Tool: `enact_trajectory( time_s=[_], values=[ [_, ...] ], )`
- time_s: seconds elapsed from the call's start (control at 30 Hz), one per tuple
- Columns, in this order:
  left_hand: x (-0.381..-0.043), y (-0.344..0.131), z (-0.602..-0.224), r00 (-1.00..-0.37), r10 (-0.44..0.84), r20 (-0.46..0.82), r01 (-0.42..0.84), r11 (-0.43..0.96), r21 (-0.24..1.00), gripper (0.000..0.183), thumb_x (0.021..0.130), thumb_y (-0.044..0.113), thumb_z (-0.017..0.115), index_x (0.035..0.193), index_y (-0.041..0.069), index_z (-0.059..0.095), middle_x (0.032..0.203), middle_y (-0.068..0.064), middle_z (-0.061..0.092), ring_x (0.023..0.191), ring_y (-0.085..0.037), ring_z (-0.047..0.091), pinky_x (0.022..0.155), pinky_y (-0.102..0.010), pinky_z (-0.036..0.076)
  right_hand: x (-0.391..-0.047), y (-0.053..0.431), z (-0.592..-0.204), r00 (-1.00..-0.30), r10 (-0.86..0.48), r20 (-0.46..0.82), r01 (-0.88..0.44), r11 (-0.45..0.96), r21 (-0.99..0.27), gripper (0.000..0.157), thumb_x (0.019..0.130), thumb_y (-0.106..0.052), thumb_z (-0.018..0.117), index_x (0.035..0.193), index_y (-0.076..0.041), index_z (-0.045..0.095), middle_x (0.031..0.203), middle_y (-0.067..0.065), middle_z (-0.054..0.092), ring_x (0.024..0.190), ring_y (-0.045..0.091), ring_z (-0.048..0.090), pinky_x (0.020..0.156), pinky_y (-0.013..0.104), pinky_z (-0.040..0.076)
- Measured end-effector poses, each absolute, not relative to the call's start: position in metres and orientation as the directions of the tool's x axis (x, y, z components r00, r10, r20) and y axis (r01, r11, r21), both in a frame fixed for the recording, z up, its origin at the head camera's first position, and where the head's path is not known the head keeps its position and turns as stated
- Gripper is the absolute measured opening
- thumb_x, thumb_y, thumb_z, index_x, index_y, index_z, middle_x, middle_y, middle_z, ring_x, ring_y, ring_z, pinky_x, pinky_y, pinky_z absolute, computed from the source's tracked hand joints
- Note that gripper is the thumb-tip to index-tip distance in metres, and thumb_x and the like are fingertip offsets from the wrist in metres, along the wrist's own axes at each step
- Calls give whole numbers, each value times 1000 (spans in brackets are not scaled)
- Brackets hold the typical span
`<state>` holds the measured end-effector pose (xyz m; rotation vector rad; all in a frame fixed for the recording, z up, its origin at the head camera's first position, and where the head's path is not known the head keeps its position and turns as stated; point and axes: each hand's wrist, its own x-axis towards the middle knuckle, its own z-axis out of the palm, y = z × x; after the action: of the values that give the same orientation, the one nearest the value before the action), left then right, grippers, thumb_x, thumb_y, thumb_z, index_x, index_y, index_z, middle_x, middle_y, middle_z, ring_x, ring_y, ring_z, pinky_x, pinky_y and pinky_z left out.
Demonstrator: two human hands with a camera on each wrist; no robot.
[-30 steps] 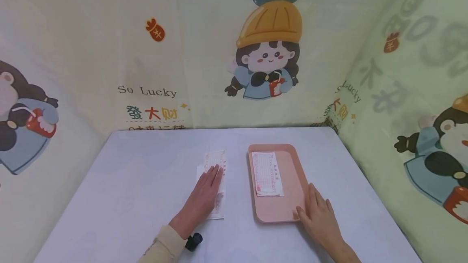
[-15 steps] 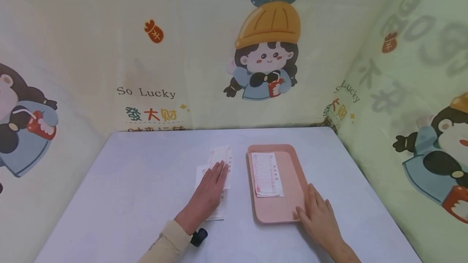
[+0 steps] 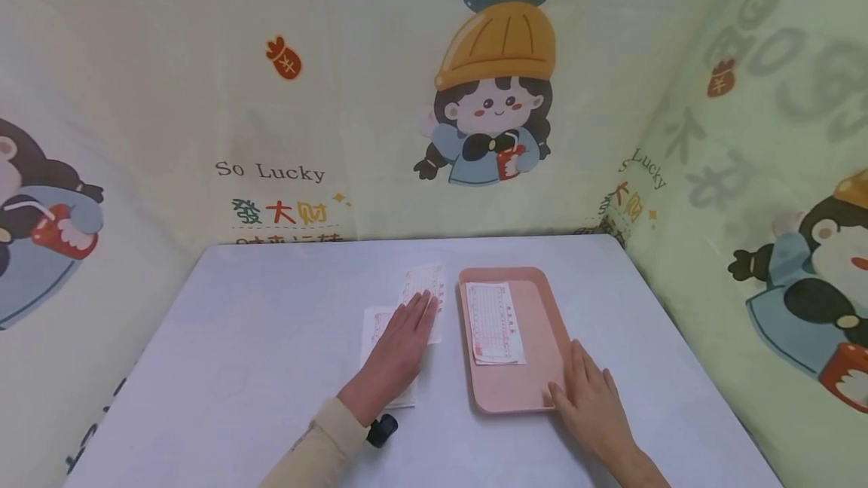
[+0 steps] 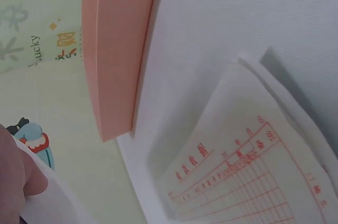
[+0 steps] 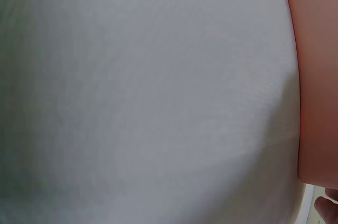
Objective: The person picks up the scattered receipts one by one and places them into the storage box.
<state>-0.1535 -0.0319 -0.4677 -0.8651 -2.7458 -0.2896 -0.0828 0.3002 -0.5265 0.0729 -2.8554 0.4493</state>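
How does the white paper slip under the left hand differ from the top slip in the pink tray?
The hand's slip is outside the pink tray, to its left; the tray's top slip lies inside it, toward the left wall. The left hand covers part of the hand's slip, while nothing covers the tray's top slip. Both are white with reddish printing.

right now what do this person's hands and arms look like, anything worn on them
The left hand is ungloved, coming out of a cream long sleeve, with a small black rounded piece beside the cuff. The right hand is ungloved too, with no sleeve in view.
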Motion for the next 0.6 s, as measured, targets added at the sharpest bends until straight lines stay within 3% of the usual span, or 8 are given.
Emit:
enact_trajectory(
  time_s=[0.6],
  values=[
    [-161, 0, -455, -779, 582, 233, 617, 779, 116, 57, 102, 1, 44, 155, 1, 24, 162, -16, 28, 152, -30, 25, 123, -44, 26, -82, 301, -529, -949, -22, 315, -120, 947, -298, 81, 91, -33, 64, 150, 9, 28, 143, 34, 46, 128, 48, 48, 102, 71, 33]
  ],
)
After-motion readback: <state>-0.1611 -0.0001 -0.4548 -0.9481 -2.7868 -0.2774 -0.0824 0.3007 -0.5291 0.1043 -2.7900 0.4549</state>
